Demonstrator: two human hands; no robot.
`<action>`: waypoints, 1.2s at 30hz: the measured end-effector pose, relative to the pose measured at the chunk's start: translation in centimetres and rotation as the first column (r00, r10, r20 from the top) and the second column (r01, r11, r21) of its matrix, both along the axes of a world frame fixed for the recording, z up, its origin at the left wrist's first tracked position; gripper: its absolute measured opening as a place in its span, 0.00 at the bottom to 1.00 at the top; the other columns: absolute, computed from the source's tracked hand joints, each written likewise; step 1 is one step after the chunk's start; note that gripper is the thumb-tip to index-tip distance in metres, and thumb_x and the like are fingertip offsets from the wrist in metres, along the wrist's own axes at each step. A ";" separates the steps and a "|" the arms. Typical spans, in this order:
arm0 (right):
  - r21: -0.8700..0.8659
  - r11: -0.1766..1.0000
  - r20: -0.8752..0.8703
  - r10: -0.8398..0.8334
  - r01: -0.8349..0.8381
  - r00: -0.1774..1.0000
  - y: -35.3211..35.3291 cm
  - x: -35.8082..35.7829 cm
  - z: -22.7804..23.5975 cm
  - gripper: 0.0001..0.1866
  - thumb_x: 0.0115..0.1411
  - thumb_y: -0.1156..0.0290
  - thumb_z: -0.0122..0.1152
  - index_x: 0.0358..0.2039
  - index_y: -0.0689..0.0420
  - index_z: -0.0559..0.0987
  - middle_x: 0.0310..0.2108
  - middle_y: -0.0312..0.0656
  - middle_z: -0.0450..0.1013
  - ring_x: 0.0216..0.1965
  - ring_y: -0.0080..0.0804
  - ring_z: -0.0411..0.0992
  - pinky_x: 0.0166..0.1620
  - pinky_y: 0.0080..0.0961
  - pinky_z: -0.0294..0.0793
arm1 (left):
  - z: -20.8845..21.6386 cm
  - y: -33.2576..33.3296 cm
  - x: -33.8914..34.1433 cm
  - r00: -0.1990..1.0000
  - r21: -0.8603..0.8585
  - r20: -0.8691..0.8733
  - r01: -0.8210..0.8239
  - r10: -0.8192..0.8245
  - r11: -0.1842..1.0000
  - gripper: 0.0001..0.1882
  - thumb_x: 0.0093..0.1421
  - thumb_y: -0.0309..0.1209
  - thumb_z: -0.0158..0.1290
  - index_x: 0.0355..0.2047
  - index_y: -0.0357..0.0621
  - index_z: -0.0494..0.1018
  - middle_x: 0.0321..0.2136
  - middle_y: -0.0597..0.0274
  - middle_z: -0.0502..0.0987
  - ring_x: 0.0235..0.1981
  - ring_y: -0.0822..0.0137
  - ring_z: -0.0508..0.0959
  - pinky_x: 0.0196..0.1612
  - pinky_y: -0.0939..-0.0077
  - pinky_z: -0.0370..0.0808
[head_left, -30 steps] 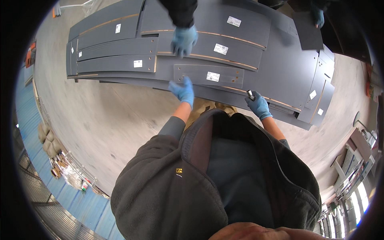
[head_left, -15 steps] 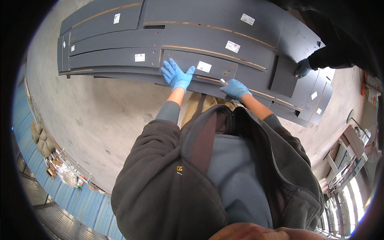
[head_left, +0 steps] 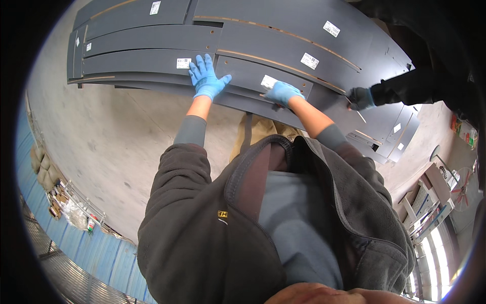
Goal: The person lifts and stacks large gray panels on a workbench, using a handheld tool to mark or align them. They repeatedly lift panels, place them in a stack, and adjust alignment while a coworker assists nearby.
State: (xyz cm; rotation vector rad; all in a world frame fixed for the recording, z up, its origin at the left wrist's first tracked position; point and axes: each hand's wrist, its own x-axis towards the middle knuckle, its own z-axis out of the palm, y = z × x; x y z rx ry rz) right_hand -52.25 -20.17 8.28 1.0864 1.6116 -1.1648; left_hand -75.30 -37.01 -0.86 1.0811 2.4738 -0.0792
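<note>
My left hand (head_left: 208, 79), in a blue glove, lies with fingers spread on a dark grey panel (head_left: 136, 62), beside its white label (head_left: 183, 63). My right hand (head_left: 284, 95), also gloved in blue, is closed at the near edge of another dark grey panel (head_left: 245, 70). A small tip pokes out at its left side; the rest of what it holds is hidden. Just beyond its fingers is a white label (head_left: 268, 82). At the right, a co-worker's dark-gloved hand (head_left: 361, 99) grips a smaller grey panel (head_left: 334, 105), whose thin pale edge shows.
Several dark grey panels (head_left: 283, 43) with brown edges and labels lie in layers before me. A co-worker's black sleeve (head_left: 405, 88) reaches in from the right. Concrete floor (head_left: 126, 131) shows nearer to me; a fan (head_left: 460, 190) stands far right.
My left hand has shifted left onto the neighbouring panel. My right hand has moved left and slightly up along the panel edge. The co-worker's hand has moved left, and the smaller panel has changed its tilt.
</note>
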 end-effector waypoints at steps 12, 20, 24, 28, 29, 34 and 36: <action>0.003 0.966 0.011 -0.259 0.259 0.966 -2.0 -5.0 -1.8 0.19 0.68 0.58 0.56 0.44 0.59 0.88 0.34 0.46 0.87 0.33 0.38 0.87 0.45 0.35 0.84 | 1.4 0.0 -0.5 0.998 -0.106 0.047 0.050 -0.045 0.993 0.71 0.48 0.66 0.68 0.83 0.59 0.39 0.82 0.49 0.36 0.81 0.33 0.36 0.79 0.39 0.42; 0.041 0.999 -0.035 -0.022 0.024 0.999 -2.8 -4.4 -0.6 0.18 0.66 0.62 0.55 0.41 0.58 0.89 0.35 0.47 0.87 0.41 0.40 0.87 0.50 0.39 0.83 | 1.1 -0.3 -0.8 0.998 -0.075 0.022 0.062 -0.061 0.995 0.67 0.50 0.67 0.68 0.82 0.62 0.45 0.82 0.50 0.41 0.81 0.36 0.40 0.79 0.41 0.44; 0.037 0.960 -0.083 0.280 -0.278 0.956 -1.9 -1.0 0.8 0.18 0.65 0.64 0.54 0.44 0.59 0.89 0.37 0.49 0.87 0.44 0.42 0.87 0.52 0.39 0.83 | 0.7 -0.5 -1.0 0.996 -0.094 0.003 0.087 -0.087 0.992 0.66 0.52 0.66 0.67 0.82 0.62 0.44 0.82 0.50 0.40 0.81 0.36 0.39 0.80 0.43 0.43; 0.017 0.994 -0.061 0.109 -0.108 0.992 -2.4 2.0 1.0 0.20 0.64 0.62 0.55 0.47 0.61 0.88 0.43 0.54 0.86 0.48 0.48 0.85 0.56 0.43 0.81 | 0.0 -0.5 -1.0 0.996 -0.141 -0.003 0.086 -0.087 0.986 0.64 0.54 0.65 0.66 0.82 0.62 0.44 0.82 0.50 0.39 0.81 0.36 0.39 0.80 0.44 0.42; -0.018 0.999 -0.031 0.033 -0.034 0.999 -2.2 3.1 0.8 0.20 0.64 0.61 0.56 0.44 0.60 0.88 0.39 0.51 0.86 0.44 0.45 0.86 0.55 0.41 0.81 | -0.1 -0.5 -1.0 0.996 -0.151 -0.010 0.089 -0.091 0.984 0.64 0.54 0.65 0.66 0.82 0.62 0.44 0.82 0.50 0.39 0.81 0.36 0.38 0.80 0.44 0.42; -0.001 0.927 0.051 -0.375 0.375 0.926 0.8 13.1 0.6 0.20 0.63 0.56 0.62 0.40 0.62 0.88 0.26 0.45 0.85 0.29 0.33 0.86 0.44 0.33 0.83 | 1.3 -0.3 -0.8 0.996 -0.103 -0.003 0.089 -0.090 0.991 0.66 0.53 0.65 0.67 0.82 0.63 0.43 0.82 0.50 0.40 0.81 0.36 0.38 0.80 0.42 0.42; 0.189 0.834 0.178 -0.549 0.519 0.817 2.3 16.7 1.0 0.20 0.65 0.57 0.60 0.39 0.62 0.88 0.25 0.44 0.85 0.24 0.31 0.84 0.33 0.30 0.82 | 2.7 0.8 -0.6 0.983 -0.119 -0.060 0.163 -0.171 0.979 0.67 0.51 0.64 0.69 0.82 0.63 0.43 0.82 0.50 0.40 0.81 0.36 0.38 0.80 0.41 0.42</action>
